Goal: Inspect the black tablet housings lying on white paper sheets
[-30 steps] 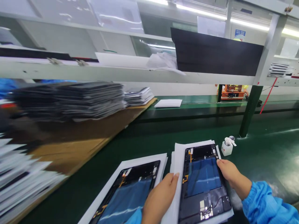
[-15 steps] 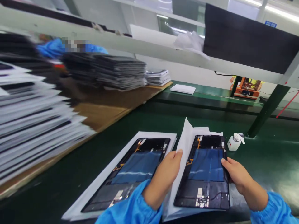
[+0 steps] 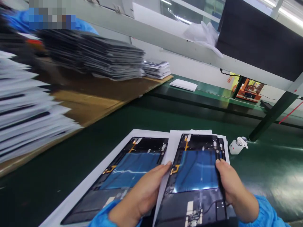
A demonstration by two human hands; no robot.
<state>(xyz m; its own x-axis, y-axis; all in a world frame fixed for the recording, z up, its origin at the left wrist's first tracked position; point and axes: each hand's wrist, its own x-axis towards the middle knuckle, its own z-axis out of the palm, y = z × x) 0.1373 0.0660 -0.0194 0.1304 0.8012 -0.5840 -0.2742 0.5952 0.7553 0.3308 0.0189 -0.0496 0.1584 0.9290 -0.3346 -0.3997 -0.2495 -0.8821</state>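
Note:
In the head view, an opened tablet with a blue panel and orange ribbon cables is held between both hands, tilted towards me. My left hand is closed on the left edge of the white sheet under that tablet, thumb on top. My right hand grips the tablet's right edge, thumb on its face. Behind its upper right corner shows the edge of another dark tablet. To the left, partly covered by my left arm, a similar opened tablet rests on white sheets.
Tall stacks of white-sheeted tablets and dark tablets stand on a brown board at left. A small white bottle is on the green table. A person in blue sleeves is at the far left.
The held tablet has come up, left and nearer to me, uncovering another tablet's edge. The white sheet, raised at its corner before, now lies behind the held tablet. The view has shifted.

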